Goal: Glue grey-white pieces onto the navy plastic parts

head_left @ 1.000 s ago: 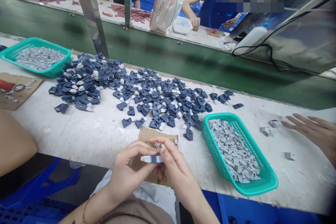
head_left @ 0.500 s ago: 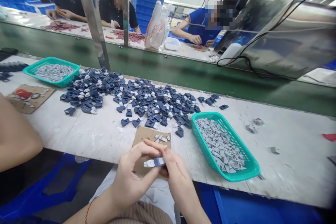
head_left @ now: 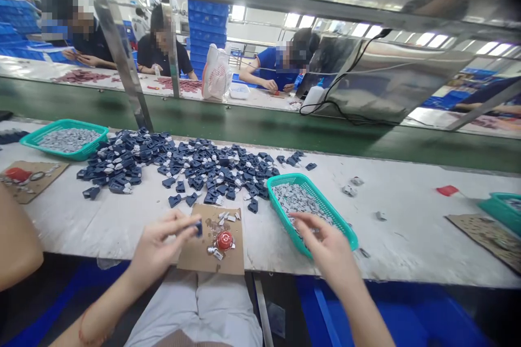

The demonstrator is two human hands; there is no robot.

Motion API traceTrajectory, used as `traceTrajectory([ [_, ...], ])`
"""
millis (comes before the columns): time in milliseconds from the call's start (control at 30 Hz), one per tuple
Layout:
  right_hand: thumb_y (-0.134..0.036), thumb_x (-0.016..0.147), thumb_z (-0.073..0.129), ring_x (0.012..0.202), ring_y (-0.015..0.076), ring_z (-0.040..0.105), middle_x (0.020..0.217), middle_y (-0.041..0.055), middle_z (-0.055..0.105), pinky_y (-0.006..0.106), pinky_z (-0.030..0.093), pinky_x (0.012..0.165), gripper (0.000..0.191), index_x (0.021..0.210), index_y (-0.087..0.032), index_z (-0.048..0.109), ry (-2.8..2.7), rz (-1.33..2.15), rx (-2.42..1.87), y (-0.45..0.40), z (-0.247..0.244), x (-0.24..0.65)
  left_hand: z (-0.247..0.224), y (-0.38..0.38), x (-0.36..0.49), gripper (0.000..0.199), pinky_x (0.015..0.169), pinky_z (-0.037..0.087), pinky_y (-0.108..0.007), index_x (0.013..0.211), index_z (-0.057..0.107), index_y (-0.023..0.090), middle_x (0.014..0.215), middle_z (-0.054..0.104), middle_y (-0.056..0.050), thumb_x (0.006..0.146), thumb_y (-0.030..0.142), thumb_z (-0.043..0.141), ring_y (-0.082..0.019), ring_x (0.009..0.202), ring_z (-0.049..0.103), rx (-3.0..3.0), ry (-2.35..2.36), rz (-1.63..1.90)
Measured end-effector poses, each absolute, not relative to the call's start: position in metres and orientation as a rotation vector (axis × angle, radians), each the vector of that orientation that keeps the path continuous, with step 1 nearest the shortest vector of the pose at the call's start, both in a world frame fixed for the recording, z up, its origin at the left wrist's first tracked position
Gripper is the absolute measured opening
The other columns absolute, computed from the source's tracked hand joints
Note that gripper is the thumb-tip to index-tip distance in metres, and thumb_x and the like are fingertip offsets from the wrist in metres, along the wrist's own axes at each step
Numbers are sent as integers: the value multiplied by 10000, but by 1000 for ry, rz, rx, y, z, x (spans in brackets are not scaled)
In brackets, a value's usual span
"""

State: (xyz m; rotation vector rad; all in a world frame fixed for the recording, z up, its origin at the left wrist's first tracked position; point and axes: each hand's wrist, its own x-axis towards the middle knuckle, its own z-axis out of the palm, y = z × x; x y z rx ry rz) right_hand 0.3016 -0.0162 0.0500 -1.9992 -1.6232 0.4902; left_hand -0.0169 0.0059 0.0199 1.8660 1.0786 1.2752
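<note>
My left hand pinches a small dark blue plastic part between thumb and fingertips, over the left side of a cardboard sheet. My right hand is above the near side of a teal basket, thumb and fingers parted. Small grey plastic pieces fill that basket; nothing shows in the right hand. On the cardboard sit a red round cap-like thing, wet-looking spots and several loose grey pieces.
A heap of dark blue parts with whitish tips spreads behind the cardboard. A second teal basket stands far left, a third at the right edge. A neighbour's arm enters from the left. People work across the green divider.
My hands have separated. The left has moved left with the dark blue part; the right has gone over to the teal basket. The view has tilted up and shifted right, uncovering the red cap-like thing.
</note>
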Motion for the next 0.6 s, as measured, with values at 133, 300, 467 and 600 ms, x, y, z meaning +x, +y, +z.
traceTrajectory([
  [133,-262,877,524,1003,316,687,1111,174,747,368,523,816,301,1046,-130,735,-1775,447,-2100,50,42,348,26,92,-31,423,709,551,-283,1208,717,158,865,714,-50,892,418,613,-185,751,690,1770,1391,1119],
  [300,-152,834,554,932,307,716,945,159,779,368,520,842,205,887,-138,752,-2067,461,-2046,81,32,354,38,225,-17,271,831,563,-381,1096,697,138,1004,713,-67,921,335,637,-209,882,687,1827,1576,978],
  [467,-196,875,516,888,334,731,913,178,770,421,561,793,247,868,-137,756,-2132,386,-2064,74,22,366,41,336,9,300,881,563,-435,1214,616,164,1232,635,-100,959,322,603,-230,1038,651,1885,1744,848],
  [600,-232,909,484,925,322,743,983,145,785,419,591,811,299,932,-186,778,-2204,199,-2044,66,5,377,35,381,26,317,886,561,-440,1238,604,170,1253,624,-106,959,320,602,-233,1051,647,1962,1752,765],
])
